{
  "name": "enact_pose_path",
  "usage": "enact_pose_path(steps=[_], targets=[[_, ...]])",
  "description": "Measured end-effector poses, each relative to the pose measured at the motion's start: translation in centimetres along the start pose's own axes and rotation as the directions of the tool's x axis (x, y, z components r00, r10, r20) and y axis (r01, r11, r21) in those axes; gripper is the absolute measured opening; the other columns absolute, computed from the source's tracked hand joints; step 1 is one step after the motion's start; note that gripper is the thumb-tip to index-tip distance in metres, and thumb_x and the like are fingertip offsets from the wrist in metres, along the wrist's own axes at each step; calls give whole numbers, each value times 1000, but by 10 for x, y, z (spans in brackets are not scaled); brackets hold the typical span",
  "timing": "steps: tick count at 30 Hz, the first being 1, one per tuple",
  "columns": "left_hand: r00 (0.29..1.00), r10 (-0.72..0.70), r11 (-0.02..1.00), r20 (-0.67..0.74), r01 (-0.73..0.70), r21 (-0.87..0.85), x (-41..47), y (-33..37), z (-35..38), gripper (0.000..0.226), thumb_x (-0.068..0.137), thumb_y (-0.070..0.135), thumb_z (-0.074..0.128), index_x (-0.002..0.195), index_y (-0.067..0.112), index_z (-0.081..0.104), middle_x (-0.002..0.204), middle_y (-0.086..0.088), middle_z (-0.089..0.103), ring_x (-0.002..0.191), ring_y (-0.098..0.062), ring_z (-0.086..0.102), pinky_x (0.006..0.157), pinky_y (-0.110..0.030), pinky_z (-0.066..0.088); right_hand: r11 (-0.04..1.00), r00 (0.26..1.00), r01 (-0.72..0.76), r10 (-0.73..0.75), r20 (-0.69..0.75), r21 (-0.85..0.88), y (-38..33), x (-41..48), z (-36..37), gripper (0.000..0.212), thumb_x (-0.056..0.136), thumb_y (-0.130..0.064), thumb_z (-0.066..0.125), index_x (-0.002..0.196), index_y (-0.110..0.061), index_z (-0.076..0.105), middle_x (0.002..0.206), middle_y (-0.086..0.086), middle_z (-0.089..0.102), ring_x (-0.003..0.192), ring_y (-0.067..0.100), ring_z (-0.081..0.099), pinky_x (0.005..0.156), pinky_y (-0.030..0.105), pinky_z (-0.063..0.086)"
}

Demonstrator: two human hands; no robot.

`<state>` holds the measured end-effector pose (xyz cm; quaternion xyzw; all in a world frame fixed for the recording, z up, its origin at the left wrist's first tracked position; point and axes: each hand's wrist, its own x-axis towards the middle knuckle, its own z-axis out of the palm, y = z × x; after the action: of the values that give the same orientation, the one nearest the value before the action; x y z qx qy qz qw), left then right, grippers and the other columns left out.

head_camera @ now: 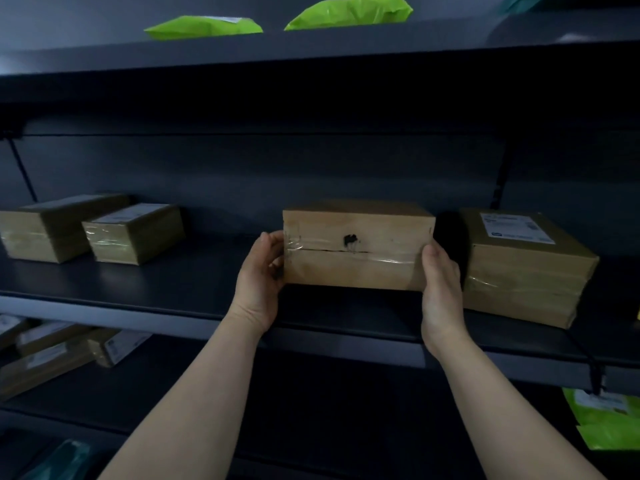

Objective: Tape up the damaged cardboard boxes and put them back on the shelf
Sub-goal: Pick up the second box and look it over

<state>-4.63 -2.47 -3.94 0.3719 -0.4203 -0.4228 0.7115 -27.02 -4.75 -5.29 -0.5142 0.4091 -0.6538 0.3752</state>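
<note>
Taped box going back on the shelf

The left hand [260, 271] and right hand [440, 289] grip the box [356, 247] by its ends, near the shelf [173, 282] front edge. Best slide it straight back, level, clear of the labelled box [523, 268] beside it.

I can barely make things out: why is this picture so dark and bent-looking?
Head view: dim light leaves the shelf nearly black; the wide lens bows its edges; tape glare streaks the held box; a dark shadow falls right of it; the lower boxes at left are blurred.
</note>
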Motion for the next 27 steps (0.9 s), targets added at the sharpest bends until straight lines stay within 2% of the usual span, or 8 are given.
enact_pose_path(steps=[5,10,12,14,17,22,25,27], targets=[[993,54,999,-108,-54,-1,2,-4,-2,41,100,46,42,99,20,73,105,-1,74,102,-22,65,89,-37,50,999,998,-45,46,-48,20,-1,-5,4,34,98,-53,40,127,-40,51,136,-12,45,123,5,43,108,27,30],[902,376,918,-214,-330,222,-4,-14,-3,39,91,35,54,126,20,61,129,0,62,123,-13,55,111,-32,41,974,976,144,-169,-137,-173,-1,-11,5,39,101,-41,40,134,-27,55,134,-12,50,123,2,45,106,23,31],[829,541,804,-145,-458,380,-7,-15,-1,30,90,31,55,118,26,62,132,1,60,129,-19,51,113,-36,39,966,956,204,-231,-179,-159,-1,-15,2,33,102,-34,43,128,-24,59,131,-9,56,122,3,49,105,23,36],[707,706,583,46,-617,529,-9,-14,8,22,90,14,55,108,18,66,130,2,60,127,-25,51,108,-34,41,948,926,271,-305,-224,-170,-1,-23,-1,25,101,-26,45,119,-23,63,122,-6,63,117,6,55,101,23,41],[556,777,371,294,-783,499,-16,-13,42,21,84,-5,57,90,7,72,118,-1,70,108,-26,56,95,-23,43,939,896,296,-336,-290,-175,-4,-36,-11,20,100,-20,48,103,-25,68,104,-5,70,104,9,63,94,30,48],[526,693,436,493,-850,294,-41,-27,119,22,80,-2,52,75,8,71,101,5,72,93,-22,61,84,-13,42,909,818,317,-407,-407,-272,-23,-49,-58,22,100,-13,47,95,-24,65,75,-1,67,72,12,67,67,27,53],[554,644,529,527,-820,216,-62,-35,166,24,79,-5,53,73,11,71,96,14,68,91,-18,63,79,-20,49,908,754,254,-401,-520,-333,-38,-49,-112,20,100,-17,46,99,-20,66,71,0,67,64,13,66,57,24,49],[573,598,579,560,-792,193,-74,-39,198,25,78,-3,53,74,13,72,95,16,68,94,-14,63,81,-27,52,911,705,198,-390,-593,-363,-44,-46,-152,21,100,-21,45,99,-24,67,72,-3,68,64,12,67,60,29,49]])
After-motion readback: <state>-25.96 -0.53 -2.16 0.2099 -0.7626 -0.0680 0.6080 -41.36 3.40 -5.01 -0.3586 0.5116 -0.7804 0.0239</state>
